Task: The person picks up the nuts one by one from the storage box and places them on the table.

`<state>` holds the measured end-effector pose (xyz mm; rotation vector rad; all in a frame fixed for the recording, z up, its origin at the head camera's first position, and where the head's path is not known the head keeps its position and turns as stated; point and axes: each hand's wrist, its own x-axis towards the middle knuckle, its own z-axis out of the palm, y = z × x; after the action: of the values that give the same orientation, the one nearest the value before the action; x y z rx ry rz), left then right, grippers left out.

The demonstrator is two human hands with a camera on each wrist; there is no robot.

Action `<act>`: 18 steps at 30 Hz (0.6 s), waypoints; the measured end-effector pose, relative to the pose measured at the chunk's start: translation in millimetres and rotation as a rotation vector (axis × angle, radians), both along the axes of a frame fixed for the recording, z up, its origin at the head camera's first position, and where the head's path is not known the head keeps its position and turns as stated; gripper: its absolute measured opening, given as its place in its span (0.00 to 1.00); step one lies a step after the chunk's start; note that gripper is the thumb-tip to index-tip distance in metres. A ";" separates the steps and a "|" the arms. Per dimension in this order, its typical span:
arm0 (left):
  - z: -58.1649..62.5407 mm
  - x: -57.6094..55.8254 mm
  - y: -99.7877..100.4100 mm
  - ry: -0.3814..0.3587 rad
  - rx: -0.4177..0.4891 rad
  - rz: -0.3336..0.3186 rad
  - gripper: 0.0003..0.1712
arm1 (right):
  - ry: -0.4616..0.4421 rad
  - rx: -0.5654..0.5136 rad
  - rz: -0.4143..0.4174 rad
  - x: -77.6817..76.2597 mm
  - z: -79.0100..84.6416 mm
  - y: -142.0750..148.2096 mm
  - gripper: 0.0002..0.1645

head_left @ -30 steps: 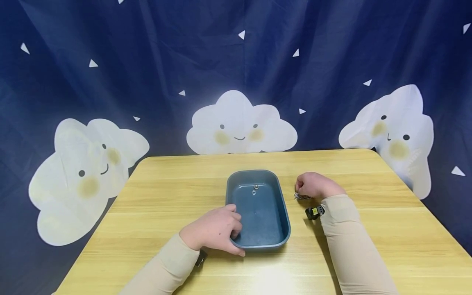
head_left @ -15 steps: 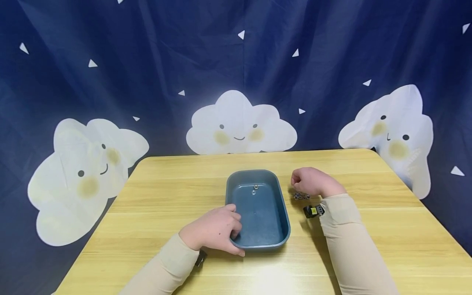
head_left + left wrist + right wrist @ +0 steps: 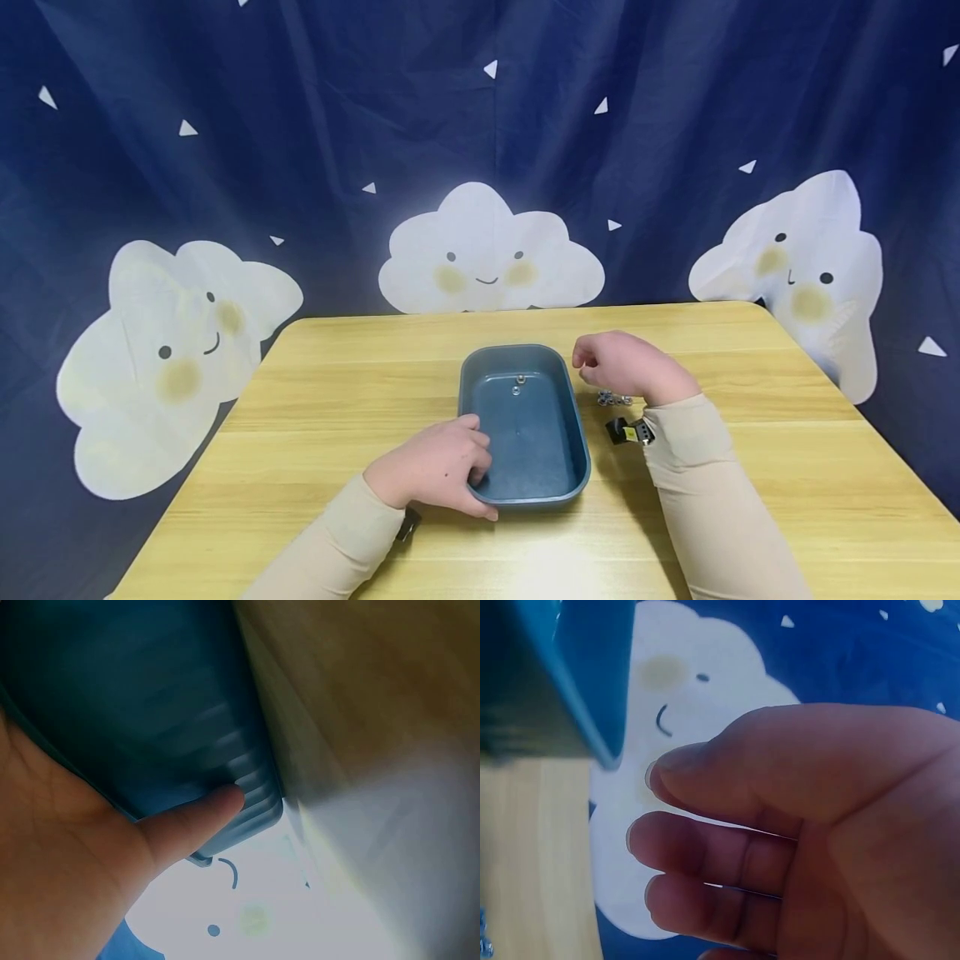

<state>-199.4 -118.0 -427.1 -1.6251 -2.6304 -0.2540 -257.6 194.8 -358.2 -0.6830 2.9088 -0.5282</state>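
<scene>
A dark teal plastic bin [image 3: 527,454] stands on the table in the head view. My left hand [image 3: 438,465] grips its near left corner, fingers over the rim inside and thumb against the outer wall, as the left wrist view also shows. Two small shiny nuts [image 3: 518,385] lie in the bin's far part. Just right of the bin's far end, my right hand [image 3: 633,367] hovers with curled fingers. I cannot tell whether something small is pinched behind its thumb [image 3: 705,772]. Several metal nuts [image 3: 615,399] lie in a group on the table, below that hand.
The wood-grain table [image 3: 360,375] reaches back to a dark blue curtain [image 3: 420,100] printed with white clouds. Black wrist cameras are strapped under both sleeves; the right one [image 3: 626,431] sits close to the nuts.
My right hand has risen from the group of nuts and moved left toward the bin's far right rim, uncovering the nuts. The left hand and the bin have stayed put.
</scene>
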 end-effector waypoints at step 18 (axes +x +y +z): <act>1.9 -0.3 0.8 0.000 0.002 0.003 0.32 | 0.028 -0.009 0.087 4.5 3.2 -51.5 0.07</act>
<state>-199.6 -117.2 -425.2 -1.6210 -2.6311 -0.2566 -253.2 143.3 -355.0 -0.8199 2.8887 -0.5257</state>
